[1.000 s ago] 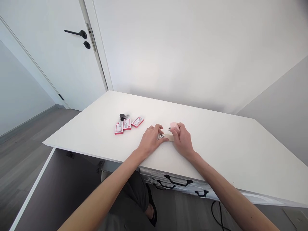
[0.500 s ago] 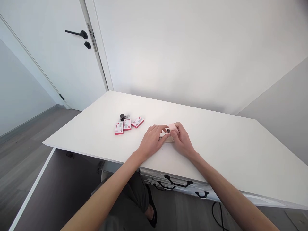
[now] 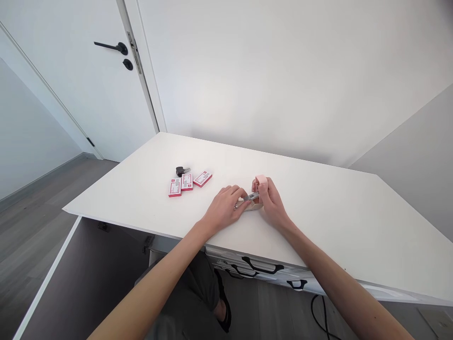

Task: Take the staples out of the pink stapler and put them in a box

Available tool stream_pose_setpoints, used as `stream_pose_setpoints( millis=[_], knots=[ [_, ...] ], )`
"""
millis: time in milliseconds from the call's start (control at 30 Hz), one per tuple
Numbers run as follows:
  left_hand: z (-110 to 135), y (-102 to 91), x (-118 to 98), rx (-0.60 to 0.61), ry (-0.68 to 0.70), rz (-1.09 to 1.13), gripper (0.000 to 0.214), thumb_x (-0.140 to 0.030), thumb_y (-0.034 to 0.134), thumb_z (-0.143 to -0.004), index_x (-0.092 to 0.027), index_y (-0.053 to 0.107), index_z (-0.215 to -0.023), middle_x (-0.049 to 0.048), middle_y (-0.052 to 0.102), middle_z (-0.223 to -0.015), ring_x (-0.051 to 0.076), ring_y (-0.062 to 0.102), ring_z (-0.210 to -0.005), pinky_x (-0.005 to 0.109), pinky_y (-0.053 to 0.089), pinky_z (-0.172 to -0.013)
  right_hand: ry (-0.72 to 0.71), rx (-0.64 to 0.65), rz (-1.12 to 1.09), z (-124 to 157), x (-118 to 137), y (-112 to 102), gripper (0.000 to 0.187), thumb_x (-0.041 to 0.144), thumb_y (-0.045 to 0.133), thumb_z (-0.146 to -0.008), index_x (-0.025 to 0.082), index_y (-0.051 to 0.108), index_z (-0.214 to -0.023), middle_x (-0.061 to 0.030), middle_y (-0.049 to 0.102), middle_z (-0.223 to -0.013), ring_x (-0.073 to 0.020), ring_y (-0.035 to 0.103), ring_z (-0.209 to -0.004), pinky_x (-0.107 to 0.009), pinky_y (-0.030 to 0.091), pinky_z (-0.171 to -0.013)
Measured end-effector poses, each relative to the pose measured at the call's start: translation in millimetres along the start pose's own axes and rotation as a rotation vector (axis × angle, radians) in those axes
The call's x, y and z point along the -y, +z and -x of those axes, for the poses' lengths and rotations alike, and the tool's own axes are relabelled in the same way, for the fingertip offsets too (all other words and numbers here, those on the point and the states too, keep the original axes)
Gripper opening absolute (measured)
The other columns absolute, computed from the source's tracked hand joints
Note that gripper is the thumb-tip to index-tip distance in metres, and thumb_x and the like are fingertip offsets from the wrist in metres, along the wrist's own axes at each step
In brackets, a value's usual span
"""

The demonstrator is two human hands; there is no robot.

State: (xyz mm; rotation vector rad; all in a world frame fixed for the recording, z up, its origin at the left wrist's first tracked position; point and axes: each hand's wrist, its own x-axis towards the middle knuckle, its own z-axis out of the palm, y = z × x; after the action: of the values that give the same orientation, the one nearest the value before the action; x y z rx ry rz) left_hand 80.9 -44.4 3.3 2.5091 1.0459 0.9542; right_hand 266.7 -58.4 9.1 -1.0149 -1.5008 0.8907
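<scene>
A pink stapler [image 3: 261, 179] is in my hands near the front middle of the white top, with its pink cover raised. My right hand [image 3: 272, 200] grips the cover end, the thumb pressed on its side. A silver metal magazine [image 3: 251, 196] slants between my hands. My left hand [image 3: 226, 204] pinches the magazine's left end with thumb and forefinger. Below it, the pale base [image 3: 253, 206] of the stapler lies close to the tabletop, partly behind my left thumb. Whether any staples sit between my left fingertips is too small to tell.
Three small red-and-white boxes [image 3: 187, 182] lie to the left on the white tabletop [image 3: 318, 217]. Behind them is a small black-and-metal tool [image 3: 182, 171]. A cabinet door [image 3: 71, 283] stands open below at left, beside drawers with black handles [image 3: 264, 267].
The pink cover has swung upward in my right hand, which has shifted slightly right. More of the silver magazine now shows between my hands. My left hand stays nearly in place.
</scene>
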Motion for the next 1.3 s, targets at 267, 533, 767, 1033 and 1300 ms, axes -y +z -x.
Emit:
stream_pose_setpoints(
  millis=[267, 533, 767, 1033, 1300],
  knots=[
    [-1, 1.8, 1, 0.051, -0.028, -0.012, 0.016, -0.039, 0.057, -0.104, -0.024, 0.060, -0.108, 0.0042, 0.071, -0.106, 0.024, 0.067, -0.099, 0.043, 0.050, -0.093, 0.120, 0.059, -0.171, -8, 2, -12, 0.046, 0.072, 0.050, -0.098, 0.027, 0.054, -0.095, -0.0067, 0.054, -0.100, -0.0220, 0.057, -0.088, -0.036, 0.055, -0.070],
    [1, -4.0, -5, 0.028, 0.018, 0.000, 0.020, -0.041, 0.053, -0.106, -0.024, 0.058, -0.115, 0.0044, 0.071, -0.106, 0.022, 0.066, -0.098, 0.040, 0.049, -0.092, 0.143, 0.134, -0.328, -11, -2, -20, 0.039, 0.065, 0.061, -0.094, 0.026, 0.058, -0.092, -0.0080, 0.056, -0.101, -0.0246, 0.057, -0.092, -0.039, 0.056, -0.074],
    [1, -5.2, -6, 0.054, 0.102, -0.099, 0.025, -0.039, 0.045, -0.108, -0.024, 0.062, -0.119, 0.0084, 0.064, -0.115, 0.023, 0.063, -0.101, 0.040, 0.050, -0.093, 0.180, 0.157, -0.308, -12, -2, -21, 0.042, 0.068, 0.063, -0.090, 0.027, 0.060, -0.095, -0.0095, 0.061, -0.108, -0.0256, 0.058, -0.094, -0.040, 0.056, -0.073],
    [1, -2.8, -6, 0.028, 0.084, -0.105, 0.024, -0.038, 0.044, -0.109, -0.023, 0.062, -0.109, 0.0086, 0.064, -0.109, 0.023, 0.063, -0.097, 0.040, 0.049, -0.090, 0.167, 0.182, -0.267, -14, -6, -22, 0.046, 0.073, 0.061, -0.088, 0.027, 0.061, -0.090, -0.0104, 0.063, -0.107, -0.0276, 0.059, -0.096, -0.042, 0.056, -0.072],
    [1, -3.2, -6, 0.017, 0.083, -0.075, 0.021, -0.039, 0.047, -0.108, -0.023, 0.056, -0.099, 0.0057, 0.066, -0.101, 0.023, 0.062, -0.093, 0.038, 0.047, -0.085, 0.146, 0.242, -0.302, -14, -7, -23, 0.044, 0.070, 0.065, -0.086, 0.026, 0.062, -0.088, -0.0091, 0.061, -0.106, -0.0266, 0.059, -0.096, -0.043, 0.055, -0.081]
  ],
)
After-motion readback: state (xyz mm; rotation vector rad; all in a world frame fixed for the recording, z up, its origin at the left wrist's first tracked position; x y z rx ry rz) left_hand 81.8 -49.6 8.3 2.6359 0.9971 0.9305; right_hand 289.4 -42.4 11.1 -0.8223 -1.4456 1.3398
